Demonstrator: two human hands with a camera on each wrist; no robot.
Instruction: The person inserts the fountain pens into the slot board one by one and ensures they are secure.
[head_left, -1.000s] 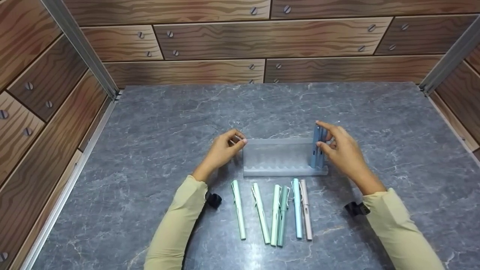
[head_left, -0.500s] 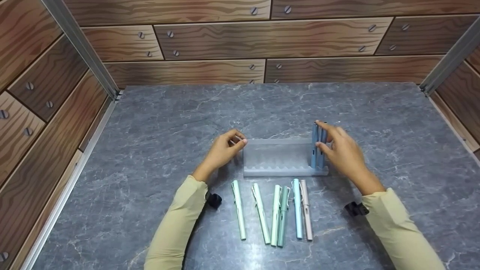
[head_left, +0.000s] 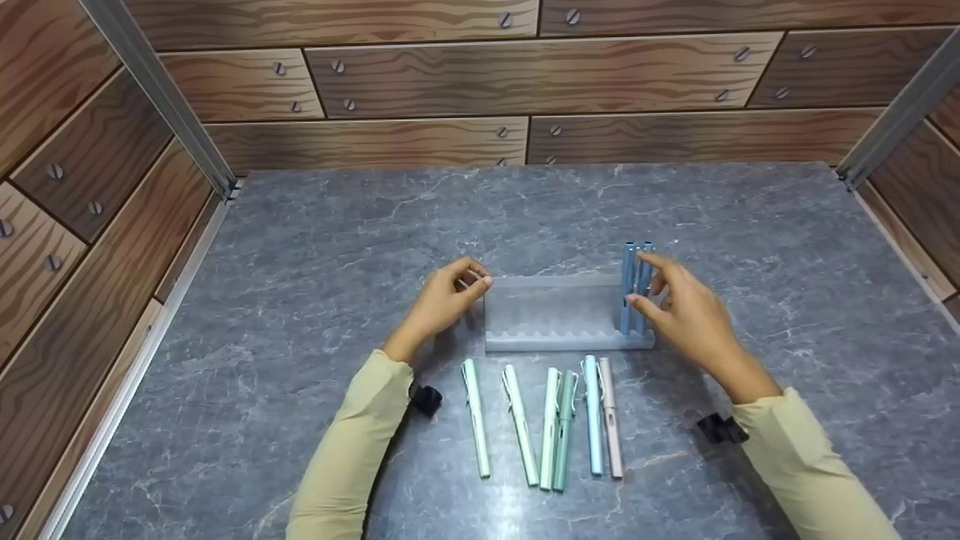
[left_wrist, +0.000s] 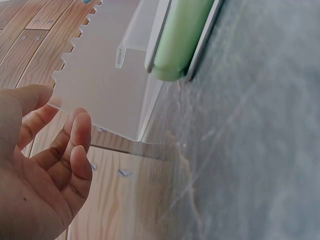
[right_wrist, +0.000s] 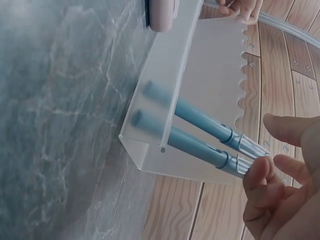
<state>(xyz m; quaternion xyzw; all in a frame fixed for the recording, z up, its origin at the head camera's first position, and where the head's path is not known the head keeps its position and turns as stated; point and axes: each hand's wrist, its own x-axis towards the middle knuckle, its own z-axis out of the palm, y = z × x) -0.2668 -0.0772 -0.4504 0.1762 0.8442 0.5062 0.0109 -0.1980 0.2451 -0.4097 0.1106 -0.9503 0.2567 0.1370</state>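
A frosted clear pen rack (head_left: 555, 311) with a notched top edge stands on the table. My left hand (head_left: 456, 296) pinches its left upper corner between thumb and index finger; in the left wrist view the other fingers curl loosely beside the panel (left_wrist: 107, 75). Two blue pens, a left one (head_left: 626, 289) and a right one (head_left: 643, 281), stand side by side at the rack's right end, clips up. My right hand (head_left: 686, 307) is beside them, thumb and fingers parted. In the right wrist view its fingertips are right at the clip of the nearer blue pen (right_wrist: 195, 150).
In front of the rack lie several capped pens: light green ones (head_left: 477, 420), a dark green one (head_left: 566, 435), a light blue one (head_left: 592, 416) and a mauve one (head_left: 611, 420). Wood-patterned walls (head_left: 420, 82) enclose the grey marbled table (head_left: 337, 225).
My right hand has drawn slightly back from the blue pens, its index finger coming down off their tops, and its fingers have parted. My left hand stays at the rack's corner.
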